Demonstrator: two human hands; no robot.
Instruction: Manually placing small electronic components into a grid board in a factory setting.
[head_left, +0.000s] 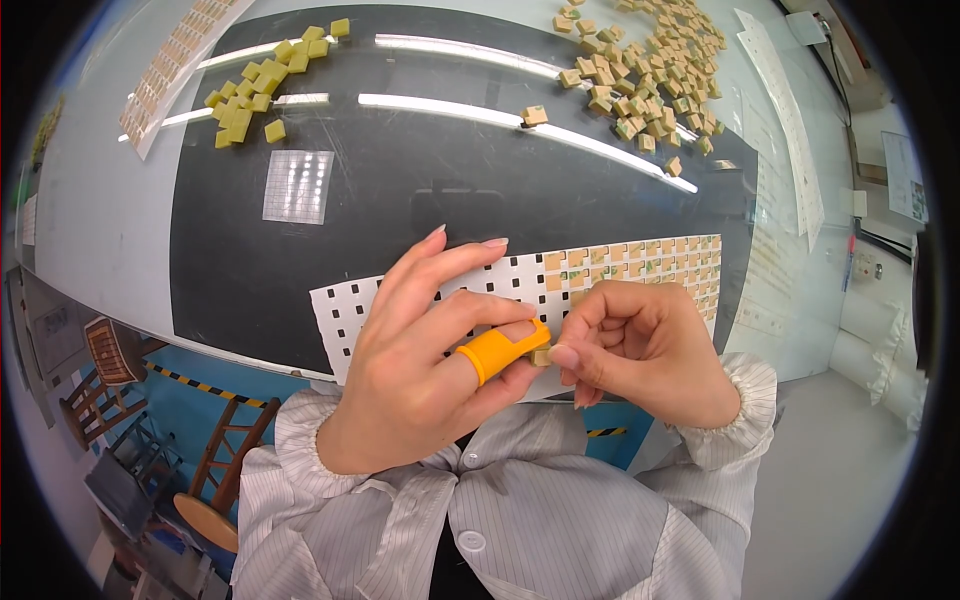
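Between the thumb and a finger of my left hand (410,350) is a small tan block (541,356). An orange finger cot (492,354) covers part of one finger of that hand; its other fingers stretch forward over a white perforated sheet (345,315). My right hand (650,345) is closed in a pinch, its thumb tip against the block's right edge. Whatever those right fingertips grip is hidden. Rows of tan square pieces (690,265) cover the sheet's right part, while its left part shows bare square holes.
Many loose tan blocks (650,85) lie at the far right of the black mat (430,170). At the far left are yellow-green blocks (240,115), beside a clear gridded square (298,187). Another sheet with tan pieces (175,70) lies left. Wooden stools (215,460) stand below the table.
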